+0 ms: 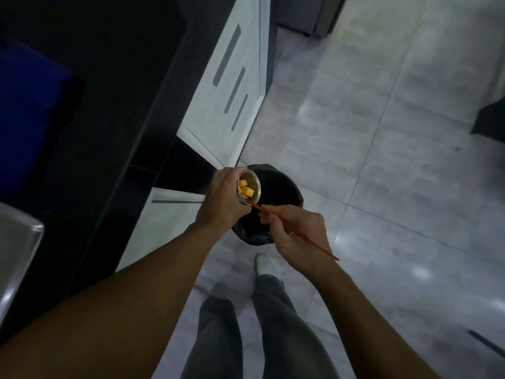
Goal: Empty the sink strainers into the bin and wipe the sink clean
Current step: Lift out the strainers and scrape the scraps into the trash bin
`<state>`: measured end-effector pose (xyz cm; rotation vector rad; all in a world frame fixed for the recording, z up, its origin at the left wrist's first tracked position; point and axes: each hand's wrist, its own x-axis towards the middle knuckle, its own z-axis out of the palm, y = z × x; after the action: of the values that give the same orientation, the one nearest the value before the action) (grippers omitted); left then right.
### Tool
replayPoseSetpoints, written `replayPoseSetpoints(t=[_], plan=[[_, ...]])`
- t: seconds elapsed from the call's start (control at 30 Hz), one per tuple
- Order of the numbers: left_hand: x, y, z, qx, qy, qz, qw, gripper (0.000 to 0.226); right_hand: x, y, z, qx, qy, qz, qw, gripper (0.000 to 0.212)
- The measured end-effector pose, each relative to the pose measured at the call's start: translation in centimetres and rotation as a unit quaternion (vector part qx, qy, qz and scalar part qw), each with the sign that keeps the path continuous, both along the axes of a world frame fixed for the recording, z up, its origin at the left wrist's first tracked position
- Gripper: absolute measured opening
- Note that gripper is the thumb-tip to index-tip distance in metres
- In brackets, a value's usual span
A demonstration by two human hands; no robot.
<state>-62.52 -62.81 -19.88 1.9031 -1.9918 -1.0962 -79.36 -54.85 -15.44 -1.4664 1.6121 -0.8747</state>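
Observation:
My left hand [224,196] grips a round metal sink strainer [252,183], tilted over the bin. Yellow food cubes [246,190] lie inside it. My right hand [296,235] holds a thin red stick [317,246] like a chopstick, its tip at the strainer's lower rim. Directly below both hands stands a small bin lined with a black bag [284,192] on the floor. A corner of the steel sink [16,250] shows at the left edge.
A dark countertop [90,119] runs along the left, with white cabinet doors [226,86] beneath it. Grey floor tiles [382,160] spread to the right. My legs and one foot [266,265] stand just behind the bin. A blue object [24,110] sits on the counter.

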Motion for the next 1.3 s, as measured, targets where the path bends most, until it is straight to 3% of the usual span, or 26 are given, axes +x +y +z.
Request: replayPoseSetpoints(t=[0.27, 0.5, 0.73, 1.17, 1.3], plan=[[0.6, -1.8, -6.5, 0.027, -0.065, -0.035, 0.997, 0.082, -0.6, -1.2, -8.0, 0.005, -0.007, -0.002, 1.0, 0.021], [-0.2, -0.5, -10.1, 0.051, -0.064, -0.039, 0.996, 0.081, -1.0, 1.3, -11.9, 0.033, -0.027, -0.029, 0.999, 0.021], [-0.8, 1.2, -11.3, 0.07, -0.057, -0.048, 0.995, 0.081, -1.5, 4.3, -11.9, 0.065, 0.001, -0.095, 0.993, 0.021], [-0.1, 1.6, -11.4, 0.068, -0.08, -0.087, 0.991, 0.074, -0.4, 4.9, -12.6, 0.068, 0.012, -0.099, 0.993, 0.023], [0.6, 1.4, -11.6, 0.07, -0.091, -0.09, 0.989, 0.076, -0.8, 5.4, -12.0, 0.06, -0.021, -0.119, 0.991, 0.022]])
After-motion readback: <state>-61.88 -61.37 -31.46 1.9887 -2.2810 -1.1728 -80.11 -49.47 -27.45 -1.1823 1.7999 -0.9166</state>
